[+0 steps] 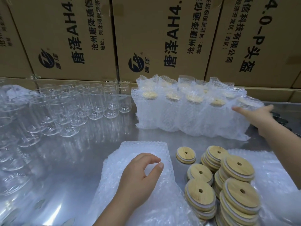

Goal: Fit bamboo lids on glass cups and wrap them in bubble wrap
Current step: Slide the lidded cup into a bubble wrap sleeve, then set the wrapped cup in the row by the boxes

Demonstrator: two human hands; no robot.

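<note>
Several bare glass cups stand in rows at the left and back of the steel table. Wrapped cups with bamboo lids stand in rows at the back right. My right hand reaches out flat against the rightmost wrapped cup, fingers spread on its wrap. A stack of bubble wrap sheets lies in front of me. My left hand rests on it, thumb and forefinger pinched loosely at the top sheet. Bamboo lids with centre holes are piled at the right.
Printed cardboard boxes form a wall right behind the cups. More bubble wrap lies under and right of the lid piles. A dark object shows at the far right beyond my right hand.
</note>
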